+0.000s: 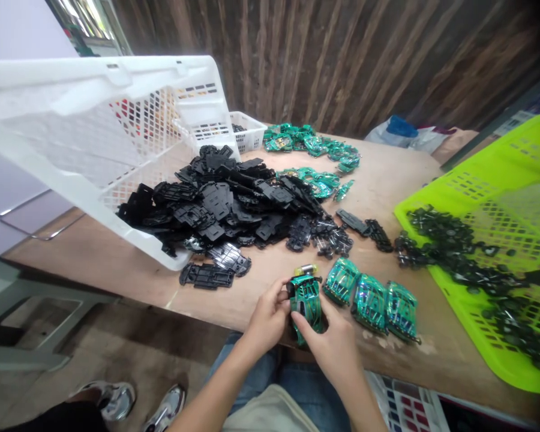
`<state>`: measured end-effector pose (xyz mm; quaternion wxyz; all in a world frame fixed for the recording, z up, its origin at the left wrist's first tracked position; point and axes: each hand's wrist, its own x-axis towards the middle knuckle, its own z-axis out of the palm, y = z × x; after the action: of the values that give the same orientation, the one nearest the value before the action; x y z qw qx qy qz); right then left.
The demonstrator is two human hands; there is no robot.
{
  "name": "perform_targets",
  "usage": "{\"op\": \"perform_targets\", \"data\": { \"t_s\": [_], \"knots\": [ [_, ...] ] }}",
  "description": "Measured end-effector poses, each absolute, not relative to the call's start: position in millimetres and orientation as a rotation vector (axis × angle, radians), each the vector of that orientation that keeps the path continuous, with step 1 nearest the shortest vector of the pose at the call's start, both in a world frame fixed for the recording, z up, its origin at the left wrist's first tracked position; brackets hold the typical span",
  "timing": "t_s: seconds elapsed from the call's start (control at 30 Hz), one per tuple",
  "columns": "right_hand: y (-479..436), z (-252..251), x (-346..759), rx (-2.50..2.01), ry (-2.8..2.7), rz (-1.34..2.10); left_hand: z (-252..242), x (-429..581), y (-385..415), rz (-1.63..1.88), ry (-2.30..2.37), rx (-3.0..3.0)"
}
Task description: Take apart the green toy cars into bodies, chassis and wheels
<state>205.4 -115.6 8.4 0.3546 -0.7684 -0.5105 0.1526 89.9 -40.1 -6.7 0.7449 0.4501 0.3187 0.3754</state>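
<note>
Both my hands hold one shiny green toy car (309,300) over the table's near edge. My left hand (270,315) pinches its left side near a dark part by the far end. Around the right side wraps my right hand (328,336), its thumb lying across the car body. Just beyond the car lies a small silver and yellow part (305,270). To the right, three similar green toy cars (370,303) stand side by side on the tabletop. The underside of the held car is hidden.
Black toy car chassis (234,204) spill from a tipped white basket (103,210) at left. Small axle parts (330,236) lie before the heap. Green car bodies (317,180) sit farther back. A lime basket (477,324) with black wheels (445,231) leans at right.
</note>
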Motion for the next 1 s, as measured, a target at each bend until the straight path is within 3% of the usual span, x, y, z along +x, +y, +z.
{"op": "perform_targets", "data": {
  "t_s": [0.2,0.47,0.67,0.83,1.0],
  "knots": [
    [-120,-6,197,-1.908,-1.299,0.201,8,96,-43,0.871,0.643,0.997],
    [-117,28,227,-1.501,-1.142,0.867,22,90,-43,0.750,0.688,1.170],
    [-97,38,219,-1.358,-1.135,0.914,17,83,-52,0.875,0.691,1.255],
    [-87,18,217,-1.381,-1.060,1.176,13,77,-38,1.040,0.846,1.059],
    [-87,2,234,-1.578,-1.061,1.164,-8,76,-16,0.890,0.941,1.050]
  ]
}}
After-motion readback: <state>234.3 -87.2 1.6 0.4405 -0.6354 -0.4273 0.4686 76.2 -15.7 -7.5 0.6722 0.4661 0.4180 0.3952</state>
